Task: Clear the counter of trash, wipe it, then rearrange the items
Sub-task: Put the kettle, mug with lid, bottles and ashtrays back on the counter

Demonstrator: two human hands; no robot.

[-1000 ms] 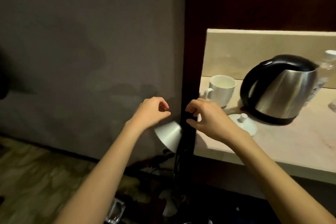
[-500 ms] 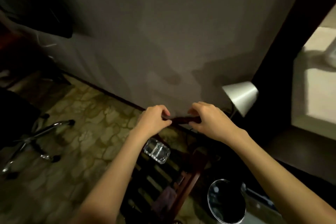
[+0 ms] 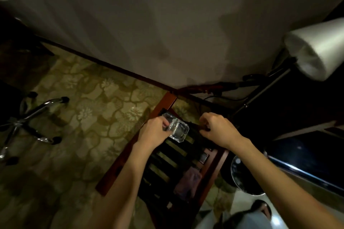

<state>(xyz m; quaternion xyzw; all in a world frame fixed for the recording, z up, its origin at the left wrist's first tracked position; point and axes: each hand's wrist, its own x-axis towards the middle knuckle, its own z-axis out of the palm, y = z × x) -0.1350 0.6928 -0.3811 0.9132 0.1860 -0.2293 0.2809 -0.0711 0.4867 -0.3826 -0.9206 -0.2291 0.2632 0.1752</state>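
Fingers (image 3: 165,122) of the left hand (image 3: 154,133) curl round the near edge of a clear glass ashtray (image 3: 176,129), which sits on the far end of a slatted wooden luggage rack (image 3: 167,156) down by the floor. Those of the right hand (image 3: 217,128) are bent and pinched together on something small and dark just to the right of the ashtray; what it is cannot be made out in this light.

Both hands work low over the rack, beside the wall (image 3: 167,24), and the bench itself is out of sight, so its state cannot be read from here. A round bin (image 3: 243,174) stands just right of the rack, near the right forearm, and a crumpled purplish cloth (image 3: 188,182) lies on the slats closer in. My judgement is that the clearing step is in hand: the ashtray is parked off the bench and a scrap is on its way to the bin. Wiping and rearranging appear to lie ahead, the cloth untouched.

A white lampshade (image 3: 314,52) and a chair base (image 3: 31,117) frame the scene.
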